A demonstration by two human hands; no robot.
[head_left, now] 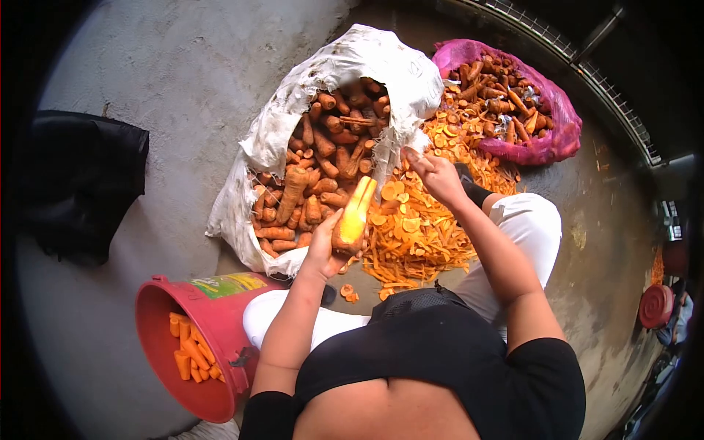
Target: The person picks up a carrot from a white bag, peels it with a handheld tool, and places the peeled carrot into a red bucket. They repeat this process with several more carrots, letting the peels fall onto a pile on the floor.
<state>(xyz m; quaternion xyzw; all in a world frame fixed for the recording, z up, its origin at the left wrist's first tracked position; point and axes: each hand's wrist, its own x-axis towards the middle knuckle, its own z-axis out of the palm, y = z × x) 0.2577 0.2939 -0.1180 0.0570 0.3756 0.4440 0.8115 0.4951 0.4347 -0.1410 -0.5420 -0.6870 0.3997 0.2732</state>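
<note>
My left hand [323, 248] is wrapped round the thick, unpeeled end of a carrot [356, 213]. The carrot's upper part is bare and bright orange, and it points up and away from me. My right hand [438, 180] is closed, with its fingertips close to the edge of a white sack [257, 150]; what it grips, if anything, I cannot make out. Many unpeeled, brownish carrots [323, 169] fill the sack's wide mouth. Below and between my hands, a heap of peelings and round slices [418, 235] lies on the floor.
To my left a red bucket [169, 293] lies tilted, with peeled carrots [192, 350] inside. Behind the heap is a pink sack [565, 128] of carrot pieces. A black cloth or bag [88, 176] is at the far left. A metal grating [623, 110] runs along the right.
</note>
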